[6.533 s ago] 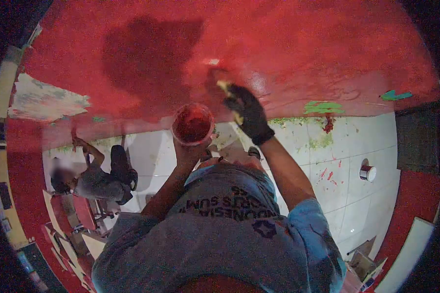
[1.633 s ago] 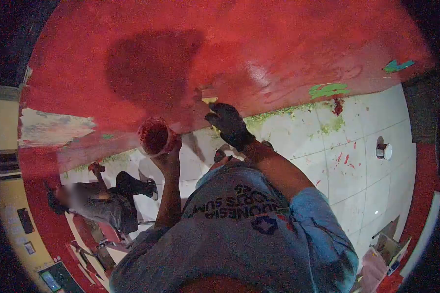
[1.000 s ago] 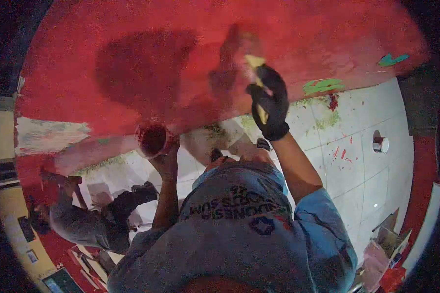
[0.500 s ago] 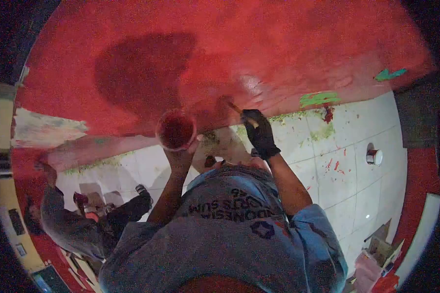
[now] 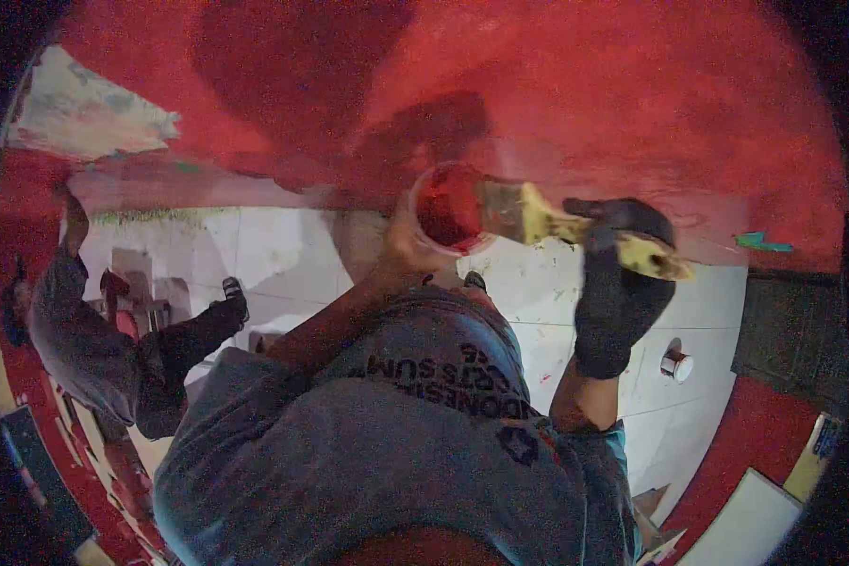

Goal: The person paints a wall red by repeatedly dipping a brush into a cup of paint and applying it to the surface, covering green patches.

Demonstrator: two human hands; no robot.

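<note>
My left hand [image 5: 406, 241], bare, is wrapped round a clear cup of red paint [image 5: 450, 209], held up in front of the red wall [image 5: 613, 85]. In my right hand [image 5: 627, 274], which wears a black glove, is the yellowish, paint-stained handle of a wide paintbrush [image 5: 547, 219]. The brush lies sideways, its bristle end at the right rim of the cup. Whether the bristle tips touch the paint is hard to tell. Red covers most of the wall.
A person [image 5: 94, 330] in dark clothes is at the left, one hand near the wall. A small can [image 5: 675, 365] stands on the tiled floor [image 5: 670, 406] at the right. An unpainted whitish patch [image 5: 85, 113] shows at the upper left.
The brush has left the wall and come up beside the cup, now nearer the camera. The cup has moved right and slightly up. The view has shifted, and the floor can appears lower and further left.
</note>
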